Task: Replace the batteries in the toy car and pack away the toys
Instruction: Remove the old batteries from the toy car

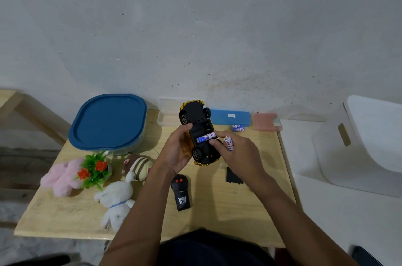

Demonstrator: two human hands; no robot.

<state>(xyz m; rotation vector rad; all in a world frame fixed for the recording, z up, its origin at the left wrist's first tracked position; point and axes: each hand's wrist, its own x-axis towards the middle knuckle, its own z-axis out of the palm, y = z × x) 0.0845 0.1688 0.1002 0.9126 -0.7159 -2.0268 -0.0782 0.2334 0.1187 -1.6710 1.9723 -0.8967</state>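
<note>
while the left hand (176, 153) grips the upturned toy car (199, 133) above the bench (217, 220), one battery (205, 137) sits in its bay; right fingers (219, 134) pinch a second battery (228, 143). cover (233, 175) off, toys (117, 198) unpacked.

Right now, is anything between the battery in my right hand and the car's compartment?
No lid: the cover lies on the table. One battery already lies in the toy car's open bay, and your right hand's fingers rest beside it.
</note>
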